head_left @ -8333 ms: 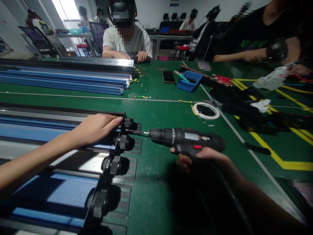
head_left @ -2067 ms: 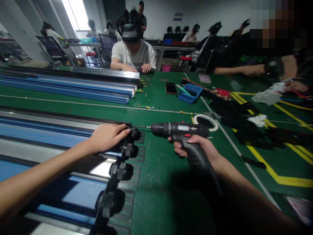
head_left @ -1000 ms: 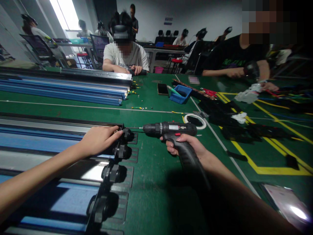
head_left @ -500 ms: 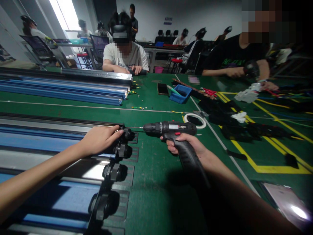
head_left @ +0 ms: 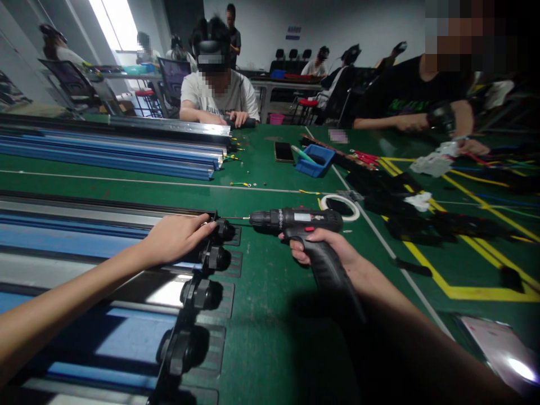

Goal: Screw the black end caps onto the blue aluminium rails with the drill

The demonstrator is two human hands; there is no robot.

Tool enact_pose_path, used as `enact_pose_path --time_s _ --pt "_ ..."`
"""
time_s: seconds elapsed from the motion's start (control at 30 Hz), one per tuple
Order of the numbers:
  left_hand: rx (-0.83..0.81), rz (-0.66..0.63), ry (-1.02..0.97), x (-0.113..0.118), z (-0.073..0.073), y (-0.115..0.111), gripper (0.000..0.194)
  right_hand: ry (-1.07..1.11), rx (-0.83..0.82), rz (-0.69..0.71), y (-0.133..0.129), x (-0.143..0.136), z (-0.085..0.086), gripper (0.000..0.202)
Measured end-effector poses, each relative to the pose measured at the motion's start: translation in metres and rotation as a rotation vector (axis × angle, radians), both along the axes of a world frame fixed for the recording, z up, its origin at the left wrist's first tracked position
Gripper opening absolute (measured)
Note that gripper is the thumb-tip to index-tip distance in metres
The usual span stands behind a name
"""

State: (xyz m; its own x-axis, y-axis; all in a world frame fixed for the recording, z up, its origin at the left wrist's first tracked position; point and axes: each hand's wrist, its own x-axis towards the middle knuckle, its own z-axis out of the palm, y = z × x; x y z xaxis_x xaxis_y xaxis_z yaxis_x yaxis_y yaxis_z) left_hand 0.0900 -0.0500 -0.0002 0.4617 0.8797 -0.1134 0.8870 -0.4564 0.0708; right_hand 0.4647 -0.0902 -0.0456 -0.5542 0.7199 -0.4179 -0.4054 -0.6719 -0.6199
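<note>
My right hand (head_left: 324,247) is wrapped around the handle of a black cordless drill (head_left: 310,219), which lies level and points left. Its long thin bit (head_left: 232,218) reaches the far corner of a black end plate (head_left: 194,281). My left hand (head_left: 179,236) rests on the end of the blue and silver profiles (head_left: 84,239), thumb and forefinger closed at that same corner. Several black cable glands (head_left: 202,295) stick out of the plate. The tip of the bit is too small to make out.
More blue profiles (head_left: 160,157) lie farther back. Beyond the drill are a white tape roll (head_left: 358,211), a blue bin (head_left: 314,163) and a phone (head_left: 284,152). Another phone (head_left: 493,343) lies near right. Co-workers sit across the green table (head_left: 261,315), one holding a dark tool.
The whole view has shifted slightly, so things appear a little farther right. Both hands keep their grip, and the drill stays lined up with the plate's far corner.
</note>
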Motion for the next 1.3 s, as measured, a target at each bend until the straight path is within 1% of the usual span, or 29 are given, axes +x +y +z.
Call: enact_pose_path --time_s 0.2,0.37,0.5,0.67,0.8,0.97,1.07,1.13,1.23,1.3 --pt "-0.017 0.016 -0.021 -0.001 -0.001 0.0 0.068 0.001 0.013 0.002 -0.001 -0.002 0.001 0.028" --pt "-0.015 0.009 -0.021 -0.001 0.0 0.0 0.068 -0.003 0.018 -0.003 -0.001 -0.004 0.003 0.037" --pt "-0.002 -0.008 0.001 -0.001 0.0 -0.001 0.071 -0.019 0.038 0.006 0.0 -0.002 0.001 0.043" --pt "0.03 -0.015 0.018 -0.002 -0.001 0.0 0.07 -0.032 0.069 0.022 0.0 -0.001 0.002 0.043" --pt "0.047 -0.029 0.026 -0.002 0.001 -0.001 0.068 -0.014 0.108 -0.01 -0.005 -0.003 0.007 0.047" --pt "0.074 -0.053 0.021 -0.004 0.001 -0.002 0.068 -0.011 0.144 -0.129 -0.019 -0.002 0.015 0.053" --pt "0.077 -0.05 0.022 -0.005 -0.001 -0.001 0.07 -0.055 0.182 -0.232 -0.027 -0.001 0.024 0.05" --pt "0.081 -0.047 0.02 -0.006 -0.002 0.0 0.071 -0.113 0.264 -0.33 -0.033 -0.003 0.032 0.045" --pt "0.078 -0.042 0.015 -0.006 -0.002 0.0 0.071 -0.227 0.442 -0.484 -0.04 -0.008 0.043 0.034" --pt "0.079 -0.04 0.016 -0.005 -0.002 0.0 0.071 -0.352 0.575 -0.536 -0.045 -0.013 0.047 0.025"
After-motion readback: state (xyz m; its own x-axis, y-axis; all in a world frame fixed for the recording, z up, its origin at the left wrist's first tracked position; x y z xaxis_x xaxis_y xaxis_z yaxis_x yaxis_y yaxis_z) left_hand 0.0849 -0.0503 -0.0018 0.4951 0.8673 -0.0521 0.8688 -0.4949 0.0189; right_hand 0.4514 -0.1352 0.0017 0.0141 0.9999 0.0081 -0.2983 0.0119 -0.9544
